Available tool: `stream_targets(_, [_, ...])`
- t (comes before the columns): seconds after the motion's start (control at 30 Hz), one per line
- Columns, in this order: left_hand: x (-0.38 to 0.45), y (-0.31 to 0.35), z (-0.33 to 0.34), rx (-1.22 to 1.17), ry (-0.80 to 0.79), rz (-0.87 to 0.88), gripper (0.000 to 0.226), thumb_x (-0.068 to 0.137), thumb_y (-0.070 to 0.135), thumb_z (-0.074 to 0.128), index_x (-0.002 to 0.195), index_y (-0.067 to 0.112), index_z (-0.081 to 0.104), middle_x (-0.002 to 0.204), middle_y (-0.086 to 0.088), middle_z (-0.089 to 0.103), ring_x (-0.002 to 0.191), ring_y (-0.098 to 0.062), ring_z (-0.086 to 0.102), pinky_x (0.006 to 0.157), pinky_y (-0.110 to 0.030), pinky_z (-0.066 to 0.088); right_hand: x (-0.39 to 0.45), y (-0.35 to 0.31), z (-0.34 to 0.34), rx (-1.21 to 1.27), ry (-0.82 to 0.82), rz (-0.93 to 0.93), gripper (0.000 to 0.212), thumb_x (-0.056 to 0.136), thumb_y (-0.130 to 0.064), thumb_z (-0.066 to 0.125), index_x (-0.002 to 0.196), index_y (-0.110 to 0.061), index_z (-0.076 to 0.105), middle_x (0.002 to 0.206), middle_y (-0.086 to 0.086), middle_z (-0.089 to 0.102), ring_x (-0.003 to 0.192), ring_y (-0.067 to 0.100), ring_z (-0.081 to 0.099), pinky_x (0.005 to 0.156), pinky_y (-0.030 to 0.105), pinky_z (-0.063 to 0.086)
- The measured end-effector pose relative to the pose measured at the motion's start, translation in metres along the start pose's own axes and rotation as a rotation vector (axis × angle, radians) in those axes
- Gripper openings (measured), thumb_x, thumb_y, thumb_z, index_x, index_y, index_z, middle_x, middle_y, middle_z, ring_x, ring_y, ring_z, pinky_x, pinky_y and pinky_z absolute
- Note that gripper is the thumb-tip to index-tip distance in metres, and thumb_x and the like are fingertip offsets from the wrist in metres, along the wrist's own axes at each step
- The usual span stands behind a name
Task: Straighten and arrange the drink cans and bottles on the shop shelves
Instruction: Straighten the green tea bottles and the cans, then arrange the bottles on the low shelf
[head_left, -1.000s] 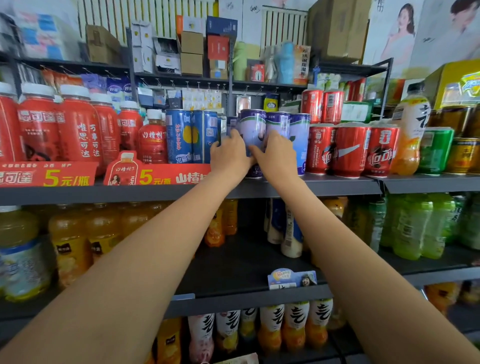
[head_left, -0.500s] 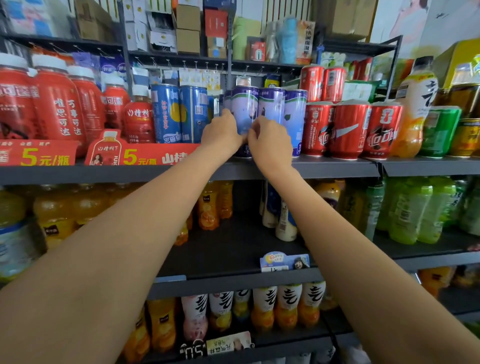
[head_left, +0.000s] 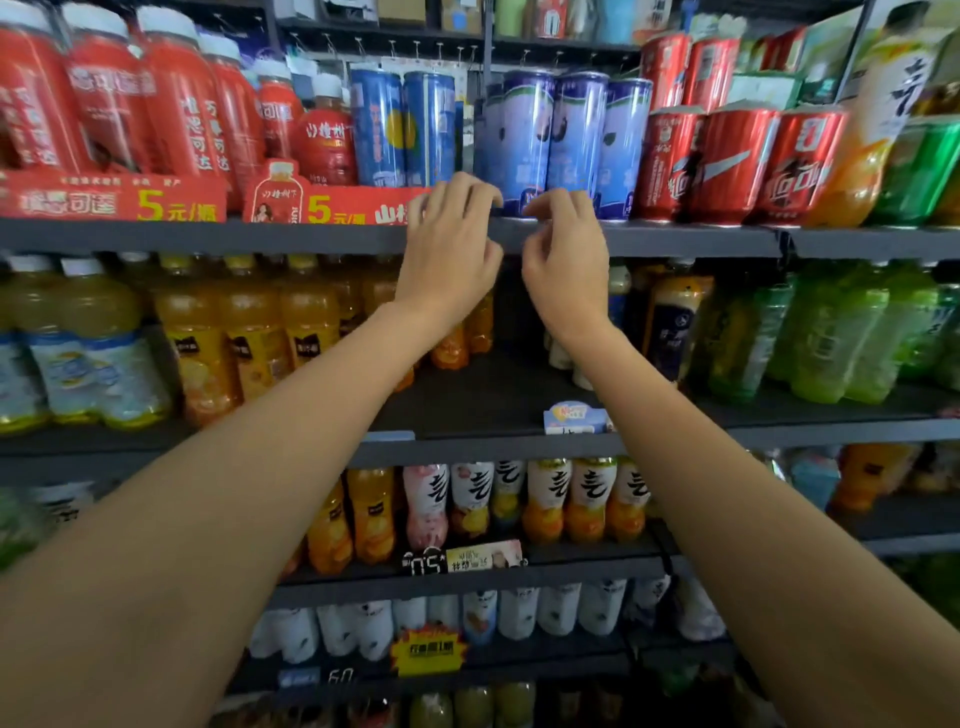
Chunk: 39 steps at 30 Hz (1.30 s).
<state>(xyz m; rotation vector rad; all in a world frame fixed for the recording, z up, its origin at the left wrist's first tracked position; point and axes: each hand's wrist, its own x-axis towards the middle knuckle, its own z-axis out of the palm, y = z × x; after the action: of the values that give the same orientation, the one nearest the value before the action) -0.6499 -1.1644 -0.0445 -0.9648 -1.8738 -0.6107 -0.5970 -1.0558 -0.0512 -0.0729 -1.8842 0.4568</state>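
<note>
Three tall pale-purple cans (head_left: 558, 143) stand side by side on the top dark shelf (head_left: 675, 241), upright and close together. Left of them are two blue cans (head_left: 402, 130); to the right, red cola cans (head_left: 730, 163). My left hand (head_left: 449, 254) hangs in front of the shelf edge just below the purple cans, fingers loosely curled, holding nothing. My right hand (head_left: 566, 260) is beside it, fingers also loosely curled and empty, fingertips near the base of the middle can.
Red juice bottles (head_left: 171, 98) with red price signs (head_left: 111, 200) fill the top left. Orange juice bottles (head_left: 249, 332) and green bottles (head_left: 831, 338) line the second shelf, with a gap (head_left: 498, 384) in its middle. Lower shelves hold more bottles (head_left: 550, 499).
Both hands have let go of the purple cans and dropped down to the shelf edge. My view has moved closer and lower.
</note>
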Motion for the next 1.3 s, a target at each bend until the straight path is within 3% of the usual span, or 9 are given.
stream_targets(0.1, [-0.036, 0.006, -0.006, -0.004, -0.044, 0.016, 0.037, 0.073, 0.016, 0.037, 0.103, 0.008, 0.057, 0.105, -0.011, 0.055, 0.1, -0.028, 0.052, 0.087, -0.033, 0.03, -0.033, 0.002, -0.011, -0.046, -0.037, 0.051, 0.022, 0.082, 0.001, 0.047, 0.102, -0.001, 0.056, 0.107, 0.016, 0.051, 0.093, 0.029, 0.053, 0.076, 0.035, 0.046])
stream_targets(0.17, [-0.063, 0.011, -0.007, -0.017, -0.096, 0.013, 0.032, 0.075, 0.012, 0.045, 0.104, 0.008, 0.057, 0.106, -0.012, 0.055, 0.1, -0.03, 0.052, 0.087, -0.036, 0.032, -0.059, 0.004, -0.021, -0.092, -0.107, 0.115, 0.024, 0.085, 0.0, 0.048, 0.107, -0.003, 0.056, 0.111, 0.015, 0.049, 0.099, 0.028, 0.051, 0.08, 0.034, 0.046])
stream_targets(0.3, [-0.117, 0.026, -0.003, -0.065, -0.254, -0.025, 0.032, 0.078, 0.009, 0.05, 0.11, 0.008, 0.055, 0.112, -0.012, 0.053, 0.106, -0.03, 0.05, 0.09, -0.037, 0.029, -0.123, 0.016, -0.038, -0.232, -0.341, 0.203, 0.024, 0.088, -0.002, 0.047, 0.111, -0.004, 0.054, 0.119, 0.016, 0.045, 0.111, 0.029, 0.043, 0.089, 0.03, 0.037])
stream_targets(0.43, [-0.149, 0.043, 0.003, -0.078, -0.53, -0.093, 0.043, 0.086, 0.012, 0.049, 0.129, 0.01, 0.041, 0.127, -0.009, 0.04, 0.112, -0.027, 0.047, 0.098, -0.04, 0.027, -0.176, 0.034, -0.052, -0.319, -0.599, 0.393, 0.032, 0.088, -0.005, 0.047, 0.12, -0.005, 0.05, 0.128, 0.019, 0.039, 0.116, 0.037, 0.038, 0.095, 0.04, 0.035])
stream_targets(0.5, [-0.155, 0.054, 0.007, -0.071, -0.649, -0.099, 0.05, 0.089, 0.014, 0.048, 0.137, 0.01, 0.031, 0.133, -0.011, 0.033, 0.11, -0.031, 0.048, 0.096, -0.041, 0.031, -0.194, 0.043, -0.062, -0.35, -0.641, 0.458, 0.035, 0.09, -0.008, 0.049, 0.125, -0.005, 0.046, 0.129, 0.019, 0.039, 0.117, 0.038, 0.038, 0.096, 0.04, 0.033])
stream_targets(0.67, [-0.161, 0.09, 0.026, -0.112, -0.798, -0.143, 0.055, 0.092, 0.016, 0.046, 0.141, 0.011, 0.022, 0.136, -0.013, 0.03, 0.088, -0.039, 0.055, 0.064, -0.038, 0.038, -0.213, 0.08, -0.097, -0.382, -0.7, 0.659, 0.037, 0.09, -0.012, 0.048, 0.125, -0.004, 0.04, 0.129, 0.02, 0.038, 0.12, 0.039, 0.036, 0.093, 0.039, 0.032])
stream_targets(0.97, [-0.166, 0.179, 0.12, -0.198, -0.974, -0.122, 0.059, 0.091, 0.019, 0.047, 0.142, 0.015, 0.019, 0.135, -0.01, 0.031, 0.088, -0.034, 0.055, 0.066, -0.04, 0.047, -0.238, 0.193, -0.156, -0.404, -0.786, 0.94, 0.045, 0.093, -0.02, 0.052, 0.13, -0.003, 0.033, 0.139, 0.021, 0.03, 0.13, 0.04, 0.028, 0.1, 0.045, 0.033])
stream_targets(1.17, [-0.17, 0.259, 0.205, -0.254, -1.031, -0.187, 0.057, 0.093, 0.019, 0.046, 0.143, 0.014, 0.02, 0.139, -0.01, 0.032, 0.098, -0.031, 0.055, 0.073, -0.038, 0.048, -0.25, 0.306, -0.197, -0.431, -0.883, 0.892, 0.042, 0.092, -0.016, 0.052, 0.129, -0.002, 0.038, 0.134, 0.02, 0.036, 0.124, 0.04, 0.036, 0.1, 0.042, 0.034])
stream_targets(1.3, [-0.175, 0.304, 0.248, -0.34, -1.1, -0.25, 0.053, 0.093, 0.019, 0.047, 0.141, 0.016, 0.026, 0.135, -0.008, 0.041, 0.097, -0.029, 0.058, 0.078, -0.044, 0.051, -0.244, 0.363, -0.213, -0.301, -0.852, 0.734, 0.023, 0.089, -0.012, 0.054, 0.11, -0.001, 0.055, 0.108, 0.02, 0.06, 0.101, 0.035, 0.056, 0.076, 0.037, 0.045])
